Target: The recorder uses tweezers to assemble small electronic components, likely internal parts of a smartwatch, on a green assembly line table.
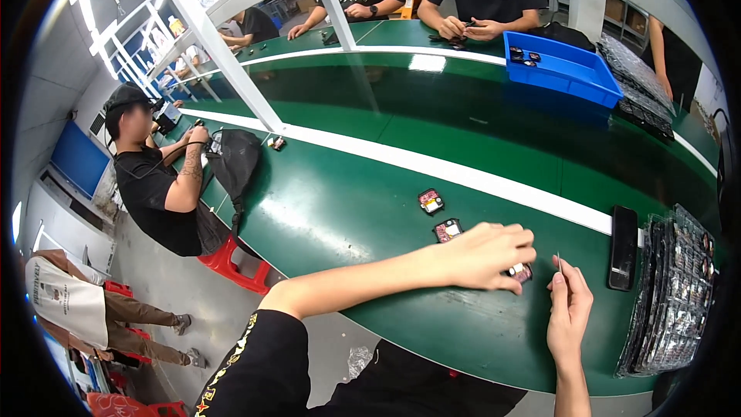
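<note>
My left hand (pixel 490 256) reaches across the green bench with its fingers curled round a small black electronic module (pixel 522 272); the hand covers part of it. Beside it, my right hand (pixel 570 305) pinches a thin pointed metal tool (pixel 559 262), its tip upward; most of the tool is hidden in the fingers. Just beyond my left wrist lies a second module (pixel 448 230), black with a reddish face and a pale label. A third, similar module (pixel 431 201) rests a little farther away.
A black phone (pixel 624 247) and a stack of clear plastic trays (pixel 670 297) are at the right. Across the bench stands a blue bin (pixel 567 69) holding several modules. A white post (pixel 224 46) rises at the left, near a black bag (pixel 235 161) and a seated co-worker (pixel 158 177).
</note>
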{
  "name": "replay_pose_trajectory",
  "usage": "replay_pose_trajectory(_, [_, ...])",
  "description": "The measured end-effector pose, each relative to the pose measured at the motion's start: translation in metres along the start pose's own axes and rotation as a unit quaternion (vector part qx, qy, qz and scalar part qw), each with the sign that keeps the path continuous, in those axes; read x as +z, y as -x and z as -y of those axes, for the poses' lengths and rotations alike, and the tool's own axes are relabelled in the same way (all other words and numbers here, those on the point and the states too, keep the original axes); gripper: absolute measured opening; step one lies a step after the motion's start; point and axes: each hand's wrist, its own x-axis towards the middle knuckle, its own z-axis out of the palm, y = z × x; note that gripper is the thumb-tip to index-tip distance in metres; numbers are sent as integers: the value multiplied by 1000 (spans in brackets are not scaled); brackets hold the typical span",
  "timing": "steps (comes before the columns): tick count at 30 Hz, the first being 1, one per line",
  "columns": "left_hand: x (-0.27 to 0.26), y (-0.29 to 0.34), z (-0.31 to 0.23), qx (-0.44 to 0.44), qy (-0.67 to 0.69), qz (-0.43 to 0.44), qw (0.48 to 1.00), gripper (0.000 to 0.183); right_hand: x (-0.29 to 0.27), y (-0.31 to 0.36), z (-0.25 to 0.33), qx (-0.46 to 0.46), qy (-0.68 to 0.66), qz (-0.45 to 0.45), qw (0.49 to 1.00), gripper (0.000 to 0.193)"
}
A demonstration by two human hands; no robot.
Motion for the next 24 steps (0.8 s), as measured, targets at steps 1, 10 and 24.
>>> replay_pose_trajectory(1, [10, 3, -9, 10, 13, -6, 1000, 49, 1, 0, -2, -3, -1, -5, 1000, 28])
replay_pose_trajectory(10, [21, 36, -21, -24, 88, -34, 995, 50, 3, 2, 5, -8, -10, 24, 1000, 21])
replay_pose_trajectory(24, [0, 39, -9, -96, 188, 1, 977, 52, -3, 1, 4, 5, -27, 83, 996, 15])
